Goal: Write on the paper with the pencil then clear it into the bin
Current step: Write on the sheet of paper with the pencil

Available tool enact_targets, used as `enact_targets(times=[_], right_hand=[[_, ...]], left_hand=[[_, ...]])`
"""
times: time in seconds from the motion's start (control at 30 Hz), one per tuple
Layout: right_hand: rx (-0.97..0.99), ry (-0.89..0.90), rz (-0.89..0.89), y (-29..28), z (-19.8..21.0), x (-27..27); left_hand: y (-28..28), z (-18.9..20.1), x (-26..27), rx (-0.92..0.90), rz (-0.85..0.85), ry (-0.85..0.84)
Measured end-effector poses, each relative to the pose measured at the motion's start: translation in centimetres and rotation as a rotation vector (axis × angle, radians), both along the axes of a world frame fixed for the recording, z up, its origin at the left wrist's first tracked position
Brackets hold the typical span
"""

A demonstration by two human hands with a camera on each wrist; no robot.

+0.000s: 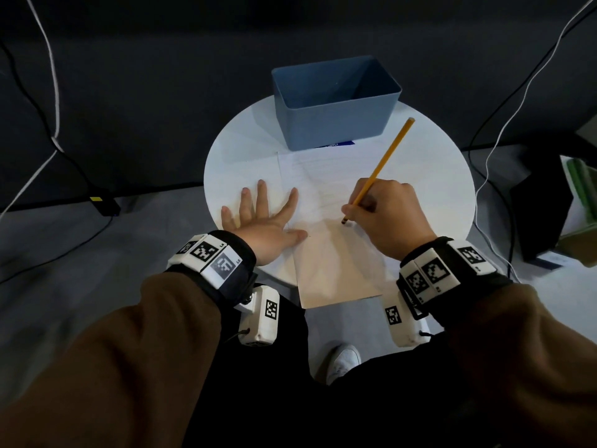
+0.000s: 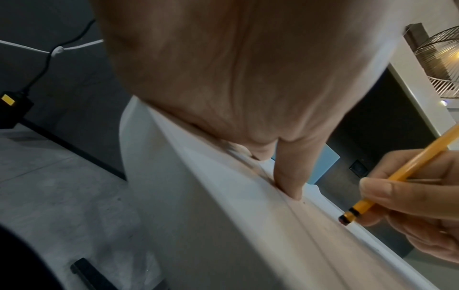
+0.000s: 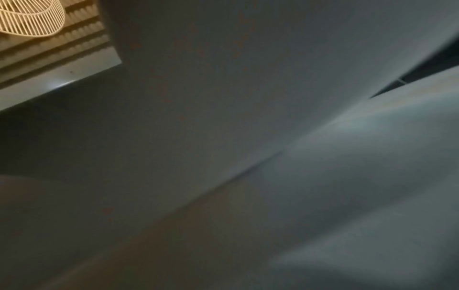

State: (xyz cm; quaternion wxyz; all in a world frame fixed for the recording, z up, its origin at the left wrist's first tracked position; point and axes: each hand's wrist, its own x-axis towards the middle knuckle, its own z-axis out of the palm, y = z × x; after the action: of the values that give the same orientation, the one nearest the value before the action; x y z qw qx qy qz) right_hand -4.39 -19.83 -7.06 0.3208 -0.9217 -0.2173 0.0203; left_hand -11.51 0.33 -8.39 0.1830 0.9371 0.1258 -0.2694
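A white sheet of paper (image 1: pixel 326 253) lies on the round white table (image 1: pixel 239 156), its near end hanging over the table's front edge. My left hand (image 1: pixel 263 218) lies flat with fingers spread, thumb and forefinger pressing the paper's left edge. My right hand (image 1: pixel 384 215) pinches a yellow pencil (image 1: pixel 384 160) with its dark end down on the paper. In the left wrist view the pencil (image 2: pixel 387 192) meets the sheet beside my left thumb (image 2: pixel 290 180). A blue bin (image 1: pixel 336 101) stands open and empty behind the paper. The right wrist view is dark and blurred.
Black and white cables run over the floor on both sides. A black power adapter (image 1: pixel 103 205) sits on the floor at left. Dark boxes and green items (image 1: pixel 575 202) stand at right. My knees and a white shoe (image 1: pixel 342 360) are under the table's front edge.
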Motion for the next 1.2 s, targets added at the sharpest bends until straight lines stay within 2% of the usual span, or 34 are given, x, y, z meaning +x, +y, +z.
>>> enact_targets(times=[0.13, 0.37, 0.5, 0.67, 0.87, 1.2], right_hand=[[-0.021, 0.012, -0.008, 0.0, -0.2, 0.0], [-0.113, -0.019, -0.15, -4.2, 1.0, 1.7], [-0.064, -0.044, -0.193, -5.0, 2.2, 1.6], [0.014, -0.026, -0.175, -5.7, 4.4, 1.6], [-0.017, 0.007, -0.113, -5.8, 6.3, 1.7], [-0.032, 0.079, -0.059, -2.9, 3.1, 1.9]], left_hand=[[0.0, 0.1, -0.1, -0.001, -0.001, -0.001], [0.2, -0.1, -0.1, 0.007, -0.013, -0.003], [0.2, -0.2, -0.1, -0.003, -0.006, -0.012], [0.2, 0.0, -0.2, -0.022, 0.002, -0.007], [0.1, 0.2, -0.2, -0.018, 0.0, 0.0], [0.1, 0.1, -0.1, -0.014, 0.006, 0.001]])
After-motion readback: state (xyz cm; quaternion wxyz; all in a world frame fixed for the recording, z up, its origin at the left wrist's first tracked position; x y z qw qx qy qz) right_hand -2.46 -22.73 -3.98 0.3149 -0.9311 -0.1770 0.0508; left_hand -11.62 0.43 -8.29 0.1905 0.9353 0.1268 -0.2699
